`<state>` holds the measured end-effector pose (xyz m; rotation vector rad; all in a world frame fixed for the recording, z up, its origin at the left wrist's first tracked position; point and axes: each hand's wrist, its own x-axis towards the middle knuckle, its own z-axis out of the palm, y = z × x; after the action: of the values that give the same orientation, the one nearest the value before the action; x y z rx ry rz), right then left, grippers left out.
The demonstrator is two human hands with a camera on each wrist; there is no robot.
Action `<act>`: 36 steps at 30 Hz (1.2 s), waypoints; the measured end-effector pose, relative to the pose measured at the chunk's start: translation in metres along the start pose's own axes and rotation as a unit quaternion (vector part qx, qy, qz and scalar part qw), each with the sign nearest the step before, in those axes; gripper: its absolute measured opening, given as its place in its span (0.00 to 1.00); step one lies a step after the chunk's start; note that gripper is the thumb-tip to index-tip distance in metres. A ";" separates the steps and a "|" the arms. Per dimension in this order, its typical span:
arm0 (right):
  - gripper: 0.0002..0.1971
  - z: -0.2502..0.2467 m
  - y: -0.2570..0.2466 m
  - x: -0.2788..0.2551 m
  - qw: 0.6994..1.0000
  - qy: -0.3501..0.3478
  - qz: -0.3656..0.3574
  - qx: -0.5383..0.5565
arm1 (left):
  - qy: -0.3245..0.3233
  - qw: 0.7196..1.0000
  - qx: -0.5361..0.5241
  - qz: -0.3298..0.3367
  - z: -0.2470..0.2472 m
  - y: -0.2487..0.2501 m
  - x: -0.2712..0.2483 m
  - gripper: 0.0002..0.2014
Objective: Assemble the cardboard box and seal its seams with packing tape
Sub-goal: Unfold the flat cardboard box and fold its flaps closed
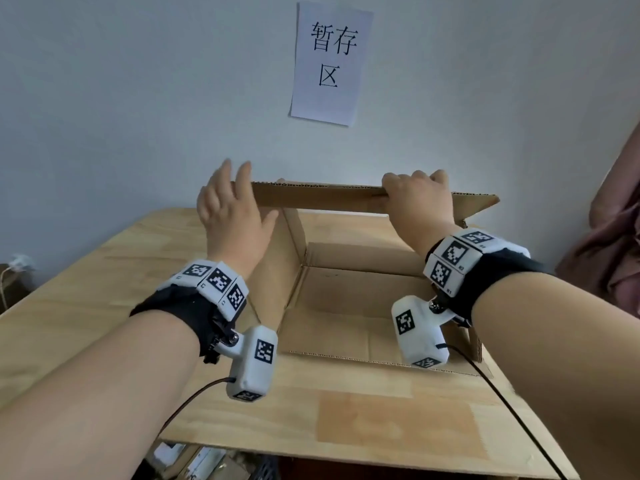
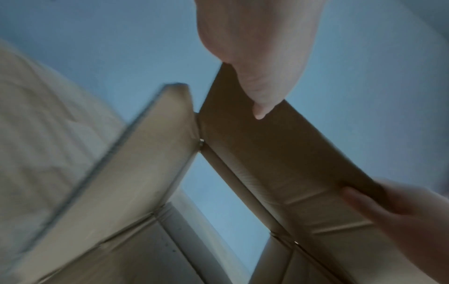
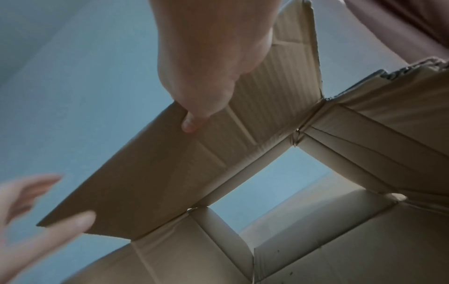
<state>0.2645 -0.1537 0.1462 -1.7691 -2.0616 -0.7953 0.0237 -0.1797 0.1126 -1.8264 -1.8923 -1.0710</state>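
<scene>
A brown cardboard box (image 1: pixel 346 306) stands open on the wooden table (image 1: pixel 86 289), its flaps spread. Its long far flap (image 1: pixel 311 199) is raised and tilts toward me. My right hand (image 1: pixel 419 199) grips that flap's top edge near the right end, fingers curled over it and thumb underneath (image 3: pixel 192 123). My left hand (image 1: pixel 228 209) is at the flap's left end with straight fingers, thumb against the flap's near face (image 2: pixel 260 107). The left side flap (image 2: pixel 145 153) stands beside it. No tape is in view.
A paper sign (image 1: pixel 329 64) hangs on the pale wall behind the box. Pinkish cloth (image 1: pixel 616 237) hangs at the right edge. Cluttered items show under the table's near edge (image 1: pixel 207 462). Thin cables run from both wrist cameras.
</scene>
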 end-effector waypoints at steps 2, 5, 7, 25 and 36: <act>0.08 0.001 0.003 -0.003 1.000 0.010 0.022 -0.001 | 0.002 0.996 -0.051 -0.071 0.000 -0.013 -0.011 0.43; 0.09 0.004 0.006 -0.009 0.998 0.040 0.048 0.002 | -0.036 0.971 -0.172 -0.161 0.005 -0.029 -0.026 0.48; 0.08 0.007 0.006 -0.011 0.997 0.058 0.055 0.008 | -0.099 0.947 -0.209 -0.224 0.012 -0.035 -0.030 0.42; 0.26 0.034 0.025 0.004 0.956 0.279 0.022 0.089 | -0.075 0.866 -0.427 -0.251 0.106 -0.016 -0.031 0.36; 0.11 0.015 0.035 0.000 0.923 0.337 0.084 0.167 | -0.106 0.867 -0.438 -0.213 0.093 0.012 0.004 0.36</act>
<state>0.3005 -0.1415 0.1417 -1.2293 -1.4588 -0.7953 0.0606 -0.1146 0.0559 -2.0263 -2.1942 -2.2612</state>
